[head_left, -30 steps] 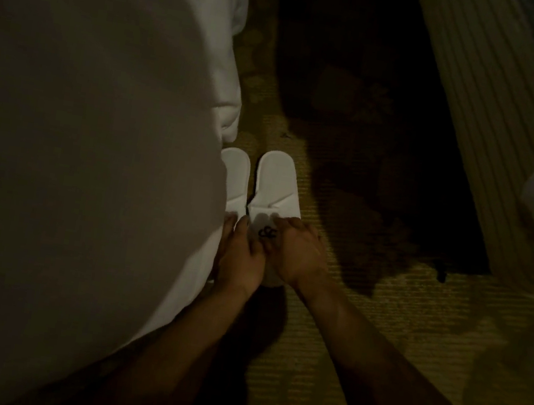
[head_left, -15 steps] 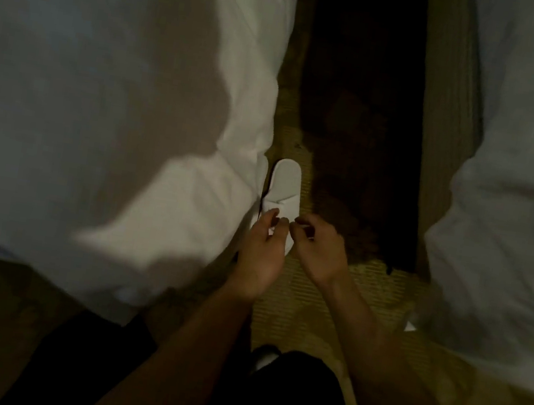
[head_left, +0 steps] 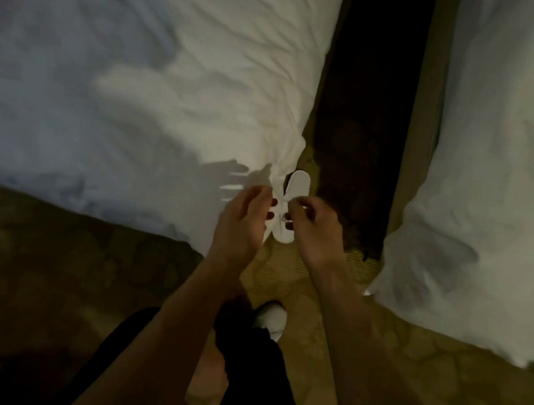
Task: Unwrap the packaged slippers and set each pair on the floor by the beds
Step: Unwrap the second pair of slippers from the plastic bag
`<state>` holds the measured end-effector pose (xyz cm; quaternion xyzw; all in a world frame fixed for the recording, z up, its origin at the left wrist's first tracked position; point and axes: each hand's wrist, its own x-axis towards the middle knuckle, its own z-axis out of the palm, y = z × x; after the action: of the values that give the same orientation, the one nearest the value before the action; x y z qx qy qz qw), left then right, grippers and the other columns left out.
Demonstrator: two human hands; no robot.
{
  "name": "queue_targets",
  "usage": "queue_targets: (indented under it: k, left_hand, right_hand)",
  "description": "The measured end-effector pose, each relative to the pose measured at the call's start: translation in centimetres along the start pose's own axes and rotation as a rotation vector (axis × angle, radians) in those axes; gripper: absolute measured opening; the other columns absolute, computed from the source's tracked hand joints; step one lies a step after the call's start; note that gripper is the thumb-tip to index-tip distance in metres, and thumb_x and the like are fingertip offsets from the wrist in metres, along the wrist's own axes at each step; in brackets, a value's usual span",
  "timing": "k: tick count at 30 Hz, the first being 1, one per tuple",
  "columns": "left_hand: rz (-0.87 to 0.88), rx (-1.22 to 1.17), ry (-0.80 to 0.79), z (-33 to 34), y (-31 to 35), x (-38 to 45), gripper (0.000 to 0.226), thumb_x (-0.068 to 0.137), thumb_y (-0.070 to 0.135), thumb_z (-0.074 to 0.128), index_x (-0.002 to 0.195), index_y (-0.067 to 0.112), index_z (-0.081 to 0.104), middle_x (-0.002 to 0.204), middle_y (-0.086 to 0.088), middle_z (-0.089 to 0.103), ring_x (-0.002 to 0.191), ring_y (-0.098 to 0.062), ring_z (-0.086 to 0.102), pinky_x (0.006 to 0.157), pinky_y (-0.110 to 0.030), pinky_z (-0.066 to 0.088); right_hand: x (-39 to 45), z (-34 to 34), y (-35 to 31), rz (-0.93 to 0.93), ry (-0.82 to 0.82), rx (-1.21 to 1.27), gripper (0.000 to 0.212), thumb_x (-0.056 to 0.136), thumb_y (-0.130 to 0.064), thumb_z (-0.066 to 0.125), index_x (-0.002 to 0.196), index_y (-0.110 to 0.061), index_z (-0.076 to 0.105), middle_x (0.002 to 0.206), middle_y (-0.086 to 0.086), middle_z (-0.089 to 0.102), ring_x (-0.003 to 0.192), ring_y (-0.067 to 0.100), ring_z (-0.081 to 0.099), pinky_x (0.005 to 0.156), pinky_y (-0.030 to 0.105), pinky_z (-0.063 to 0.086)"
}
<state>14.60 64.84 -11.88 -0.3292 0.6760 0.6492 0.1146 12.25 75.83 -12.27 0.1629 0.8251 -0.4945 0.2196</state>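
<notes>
Bedding fills most of the frame: a rumpled white duvet on the left bed (head_left: 132,71) covers the upper left, and the right bed (head_left: 505,175) runs down the right edge. Between them a strip of patterned carpet floor (head_left: 299,304) narrows upward into dark shadow. At centre, a white slipper (head_left: 296,186) lies on the floor just beside the left bed's corner, partly hidden by both hands; whether its mate lies alongside cannot be told. The left hand (head_left: 241,223) hovers over it, grip loosely curled and holding nothing visible. The right hand (head_left: 315,230) has its fingers bent inward, grip narrow; whether it pinches anything cannot be told.
</notes>
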Motion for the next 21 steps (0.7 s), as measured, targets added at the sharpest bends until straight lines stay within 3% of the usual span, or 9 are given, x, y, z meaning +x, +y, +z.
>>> queue_targets:
  k: [5,9,12,21]
  left_hand:
    - [0.096,0.027,0.017,-5.8,5.1,-0.5,0.024,0.1,0.038,0.046,0.111,0.027,0.064,0.106,0.005,0.072,0.098,-0.012,0.068,0.096,-0.045,0.052]
    - [0.103,0.029,0.018,-12.1,7.4,-0.2,0.018,0.098,0.039,0.047,0.104,0.032,0.063,0.1,0.009,0.072,0.091,-0.009,0.07,0.093,-0.042,0.054]
    - [0.087,0.037,0.037,-18.5,8.8,-0.6,0.021,0.099,0.038,0.047,0.107,0.026,0.063,0.099,0.006,0.072,0.088,-0.011,0.07,0.092,-0.042,0.054]
    - [0.171,0.129,0.162,-36.7,13.0,-1.3,0.031,0.101,0.032,0.046,0.119,0.012,0.062,0.109,-0.006,0.072,0.092,-0.017,0.069,0.089,-0.036,0.056]
  right_hand:
    - [-2.1,3.4,-6.6,-0.013,-0.007,-0.005,0.028,0.098,-0.031,0.051,0.118,-0.014,0.062,0.109,0.006,0.07,0.098,0.021,0.067,0.091,0.045,0.055]
    - [-4.2,7.4,-11.0,-0.003,0.024,0.038,0.029,0.098,-0.029,0.053,0.118,-0.011,0.063,0.105,0.007,0.071,0.093,0.02,0.069,0.085,0.036,0.056]
    - [-6.3,10.6,-14.1,0.01,0.021,0.072,0.025,0.097,-0.028,0.054,0.115,-0.014,0.063,0.102,0.005,0.072,0.089,0.016,0.07,0.08,0.03,0.056]
    - [-11.7,22.0,-25.7,-0.094,-0.088,0.2,0.016,0.096,-0.029,0.054,0.104,-0.021,0.066,0.098,-0.001,0.073,0.085,0.013,0.072,0.083,0.035,0.057]
